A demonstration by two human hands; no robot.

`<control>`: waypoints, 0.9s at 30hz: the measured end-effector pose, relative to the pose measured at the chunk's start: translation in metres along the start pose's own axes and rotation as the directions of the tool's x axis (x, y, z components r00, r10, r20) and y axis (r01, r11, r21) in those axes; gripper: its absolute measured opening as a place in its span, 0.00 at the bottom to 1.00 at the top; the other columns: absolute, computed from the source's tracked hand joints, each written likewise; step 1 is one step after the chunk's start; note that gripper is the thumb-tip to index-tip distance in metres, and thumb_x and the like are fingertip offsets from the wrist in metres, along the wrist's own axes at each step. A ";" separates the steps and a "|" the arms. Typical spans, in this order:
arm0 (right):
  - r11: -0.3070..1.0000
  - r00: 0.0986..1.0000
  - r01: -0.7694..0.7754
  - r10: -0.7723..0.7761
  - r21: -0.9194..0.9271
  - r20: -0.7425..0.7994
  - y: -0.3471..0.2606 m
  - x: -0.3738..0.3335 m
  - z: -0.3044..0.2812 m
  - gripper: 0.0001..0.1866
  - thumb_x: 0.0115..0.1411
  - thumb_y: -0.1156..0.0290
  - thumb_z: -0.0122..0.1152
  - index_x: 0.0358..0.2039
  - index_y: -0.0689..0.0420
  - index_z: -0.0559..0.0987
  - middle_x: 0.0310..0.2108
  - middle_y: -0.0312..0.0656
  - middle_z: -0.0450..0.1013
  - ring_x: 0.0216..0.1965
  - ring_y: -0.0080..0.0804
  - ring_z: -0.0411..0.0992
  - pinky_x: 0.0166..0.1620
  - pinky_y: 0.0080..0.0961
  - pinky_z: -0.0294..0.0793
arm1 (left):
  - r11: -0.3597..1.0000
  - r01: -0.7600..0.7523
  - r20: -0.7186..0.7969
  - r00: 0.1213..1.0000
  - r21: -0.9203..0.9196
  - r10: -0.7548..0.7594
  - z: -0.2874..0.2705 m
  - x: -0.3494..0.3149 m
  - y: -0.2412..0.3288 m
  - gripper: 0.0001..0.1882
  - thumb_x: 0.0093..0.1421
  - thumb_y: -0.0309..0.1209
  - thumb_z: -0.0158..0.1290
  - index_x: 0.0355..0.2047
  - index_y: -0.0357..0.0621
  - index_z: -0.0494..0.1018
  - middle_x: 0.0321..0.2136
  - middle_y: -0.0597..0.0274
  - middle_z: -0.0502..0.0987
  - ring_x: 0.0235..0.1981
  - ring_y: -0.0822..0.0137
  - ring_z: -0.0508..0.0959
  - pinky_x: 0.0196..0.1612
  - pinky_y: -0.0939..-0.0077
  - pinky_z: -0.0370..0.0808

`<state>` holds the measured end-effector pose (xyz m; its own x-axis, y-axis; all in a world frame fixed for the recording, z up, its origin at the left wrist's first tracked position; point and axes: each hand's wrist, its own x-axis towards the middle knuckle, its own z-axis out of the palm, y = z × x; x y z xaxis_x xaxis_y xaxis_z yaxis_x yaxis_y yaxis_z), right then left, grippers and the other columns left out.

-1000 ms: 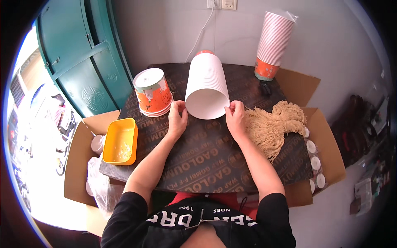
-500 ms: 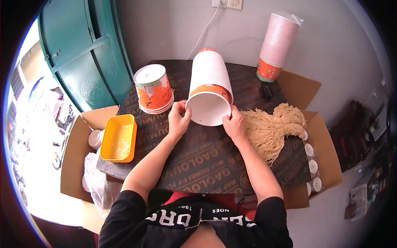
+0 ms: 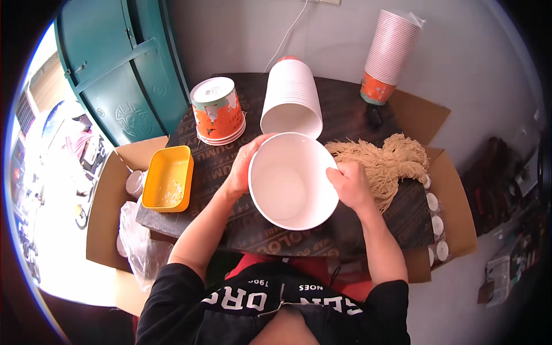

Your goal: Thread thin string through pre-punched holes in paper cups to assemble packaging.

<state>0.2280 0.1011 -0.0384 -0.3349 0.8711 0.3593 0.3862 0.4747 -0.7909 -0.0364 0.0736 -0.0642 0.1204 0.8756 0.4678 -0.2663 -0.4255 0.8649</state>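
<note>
Between my hands is a large paper bucket, its white inside facing up toward me. My left hand wraps round its left side, fingers partly hidden behind the wall. At the right rim my right hand pinches the edge with the thumb over it. Just beyond lies a nested stack of paper buckets on its side, mouth toward me. An orange-printed stack of upturned buckets stands to the left. Right of my right hand lies a bundle of tan strings.
A yellow tray with small white bits sits at the table's left edge. A tall wrapped bucket stack stands at the far right. Cardboard boxes holding white rolls flank the dark table. A green metal door is at left.
The front bucket has come out of the lying stack and toward me, tilting so its mouth faces up. Both hands moved with it. The view has shifted slightly.
</note>
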 end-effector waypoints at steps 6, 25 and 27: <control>0.996 0.991 -0.088 0.090 -0.019 0.103 0.005 0.002 -0.001 0.16 0.51 0.68 0.54 0.15 0.71 0.72 0.09 0.52 0.64 0.13 0.29 0.65 0.20 0.36 0.62 | 0.979 0.109 -0.161 0.984 0.173 -0.081 0.004 -0.014 0.016 0.28 0.72 0.45 0.39 0.54 0.31 0.71 0.46 0.54 0.79 0.47 0.68 0.77 0.53 0.72 0.72; 0.939 0.986 -0.154 0.128 0.307 0.104 0.013 -0.067 -0.012 0.08 0.65 0.70 0.58 0.35 0.63 0.78 0.23 0.37 0.75 0.25 0.21 0.75 0.29 0.21 0.73 | 0.540 -0.226 -0.074 0.876 0.811 0.477 -0.009 -0.064 0.025 0.22 0.65 0.43 0.45 0.23 0.35 0.67 0.52 0.37 0.70 0.49 0.49 0.73 0.55 0.57 0.68; 0.954 0.984 -0.163 0.177 0.252 -0.033 0.030 -0.084 -0.032 0.05 0.63 0.73 0.60 0.35 0.61 0.80 0.23 0.36 0.76 0.25 0.21 0.75 0.30 0.20 0.74 | 0.471 -0.223 -0.080 0.837 0.854 0.541 -0.013 -0.066 0.025 0.20 0.63 0.40 0.46 0.22 0.35 0.67 0.50 0.36 0.71 0.48 0.49 0.73 0.55 0.56 0.68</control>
<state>0.2950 0.0463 -0.0765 -0.2330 0.9449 0.2299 0.2062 0.2791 -0.9379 -0.0630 0.0083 -0.0755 -0.1194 0.5214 0.8449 0.6640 -0.5907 0.4584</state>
